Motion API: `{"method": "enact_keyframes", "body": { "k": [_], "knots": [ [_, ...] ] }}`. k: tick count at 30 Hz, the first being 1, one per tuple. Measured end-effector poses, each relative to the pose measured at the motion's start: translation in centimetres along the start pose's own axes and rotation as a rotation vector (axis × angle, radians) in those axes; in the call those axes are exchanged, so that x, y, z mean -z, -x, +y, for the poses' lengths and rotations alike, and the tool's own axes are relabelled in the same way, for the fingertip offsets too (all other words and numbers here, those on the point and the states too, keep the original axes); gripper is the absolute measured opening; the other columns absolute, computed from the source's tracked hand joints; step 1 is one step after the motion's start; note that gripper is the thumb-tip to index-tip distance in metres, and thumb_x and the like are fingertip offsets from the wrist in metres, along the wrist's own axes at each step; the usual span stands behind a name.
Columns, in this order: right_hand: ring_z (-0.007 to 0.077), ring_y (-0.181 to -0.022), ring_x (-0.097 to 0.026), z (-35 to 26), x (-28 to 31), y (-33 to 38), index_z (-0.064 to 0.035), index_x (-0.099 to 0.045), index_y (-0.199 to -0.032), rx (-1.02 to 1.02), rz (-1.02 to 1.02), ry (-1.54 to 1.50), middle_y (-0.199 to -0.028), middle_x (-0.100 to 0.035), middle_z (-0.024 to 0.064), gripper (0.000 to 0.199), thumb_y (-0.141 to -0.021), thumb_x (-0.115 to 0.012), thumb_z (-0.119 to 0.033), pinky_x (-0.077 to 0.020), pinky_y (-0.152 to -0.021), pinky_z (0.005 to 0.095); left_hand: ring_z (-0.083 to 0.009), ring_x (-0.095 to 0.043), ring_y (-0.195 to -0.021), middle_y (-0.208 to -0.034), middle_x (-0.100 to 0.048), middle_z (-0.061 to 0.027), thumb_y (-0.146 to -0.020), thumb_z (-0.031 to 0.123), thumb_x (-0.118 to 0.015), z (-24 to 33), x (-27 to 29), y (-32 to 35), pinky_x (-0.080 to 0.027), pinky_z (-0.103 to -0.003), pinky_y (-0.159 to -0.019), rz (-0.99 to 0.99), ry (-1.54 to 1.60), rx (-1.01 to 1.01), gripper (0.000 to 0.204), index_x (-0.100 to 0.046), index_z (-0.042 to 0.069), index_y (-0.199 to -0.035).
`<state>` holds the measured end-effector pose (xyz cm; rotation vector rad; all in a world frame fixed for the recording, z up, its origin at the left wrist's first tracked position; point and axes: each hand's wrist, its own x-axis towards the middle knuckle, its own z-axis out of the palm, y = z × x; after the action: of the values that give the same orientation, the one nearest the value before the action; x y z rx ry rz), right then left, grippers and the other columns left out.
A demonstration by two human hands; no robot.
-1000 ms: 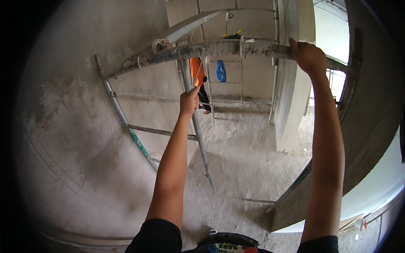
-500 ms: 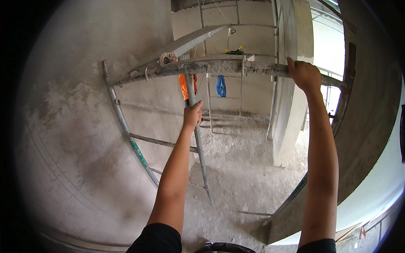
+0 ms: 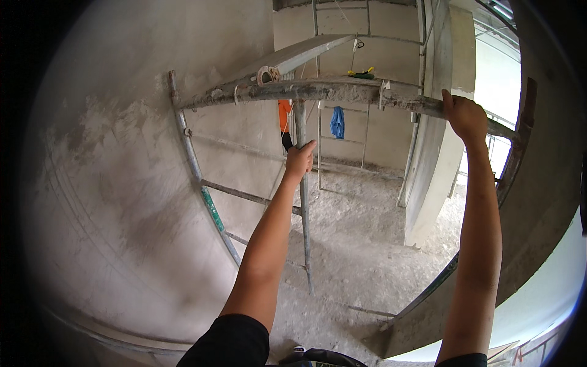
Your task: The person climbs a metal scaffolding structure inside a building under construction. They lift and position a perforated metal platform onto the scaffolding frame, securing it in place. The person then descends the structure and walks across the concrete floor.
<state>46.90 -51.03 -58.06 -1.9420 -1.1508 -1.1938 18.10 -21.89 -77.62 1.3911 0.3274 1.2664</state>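
Observation:
A metal scaffold frame (image 3: 211, 210) crusted with cement stands in front of me. My left hand (image 3: 300, 161) is wrapped round its upright inner tube (image 3: 305, 223), a little below the top bar. Farther right and higher, my right hand (image 3: 466, 120) grips the horizontal top bar (image 3: 342, 92) near its right end. Both arms reach forward, nearly straight. A scaffold plank (image 3: 306, 55) rests with its hooked near end (image 3: 268, 74) at the top bar and runs away toward the back.
A plastered wall (image 3: 116, 183) rises on the left, and a concrete pillar (image 3: 437, 153) stands at right. Behind the frame, a person in orange (image 3: 285, 116) is partly hidden. Blue cloth (image 3: 337, 123) hangs on more scaffolding. Below lies a rough, dusty floor (image 3: 361, 226).
The frame, both hands and the background have shifted to the right in the picture, as the view turned slightly left. Both hands keep their grips, and less of the orange-clad person shows.

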Motion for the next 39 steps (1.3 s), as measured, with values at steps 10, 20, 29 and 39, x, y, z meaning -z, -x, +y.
{"method": "enact_keyframes", "body": {
  "k": [10,20,29,39],
  "knots": [
    [0.0381,-0.071,-0.068,0.5,-0.7,-0.4,-0.0044,-0.072,-0.074,0.026,0.032,-0.005,-0.07,-0.068,0.0182,0.064,-0.1,-0.035,-0.05,-0.0545,-0.073,0.0464,-0.0086,-0.03,-0.033,-0.044,-0.034,0.0045,-0.09,0.034,-0.069,-0.3,0.3,-0.6,-0.024,-0.028,-0.035,0.016,-0.012,-0.012,0.054,-0.033,0.02,-0.053],
    [0.0355,-0.075,-0.069,1.1,-1.3,-0.3,-0.0067,-0.072,-0.084,0.106,0.07,0.093,-0.077,-0.07,0.0159,0.058,-0.1,-0.035,-0.049,-0.0541,-0.075,0.0456,-0.0079,-0.028,-0.035,-0.045,-0.033,0.005,-0.091,0.034,-0.067,-0.3,0.3,-0.6,-0.022,-0.027,-0.037,0.006,-0.01,0.023,0.052,-0.033,0.019,-0.054],
    [0.0306,-0.072,-0.069,1.6,-2.0,0.1,-0.0081,-0.072,-0.08,0.222,0.206,0.084,-0.072,-0.069,0.0119,0.064,-0.102,-0.031,-0.052,-0.0542,-0.076,0.0415,-0.009,-0.032,-0.037,-0.047,-0.034,0.0042,-0.089,0.037,-0.068,-0.1,0.3,-0.2,-0.027,-0.027,-0.039,-0.003,-0.064,0.004,0.049,-0.036,0.018,-0.058],
    [0.0311,-0.071,-0.069,1.3,-1.8,0.1,-0.0083,-0.071,-0.084,0.228,0.183,0.186,-0.073,-0.07,0.011,0.059,-0.102,-0.032,-0.049,-0.0551,-0.075,0.0419,-0.0085,-0.029,-0.035,-0.045,-0.032,0.0045,-0.09,0.036,-0.068,0.0,0.2,-0.3,-0.023,-0.027,-0.038,0.013,-0.057,-0.008,0.054,-0.031,0.02,-0.054]
  ]
}}
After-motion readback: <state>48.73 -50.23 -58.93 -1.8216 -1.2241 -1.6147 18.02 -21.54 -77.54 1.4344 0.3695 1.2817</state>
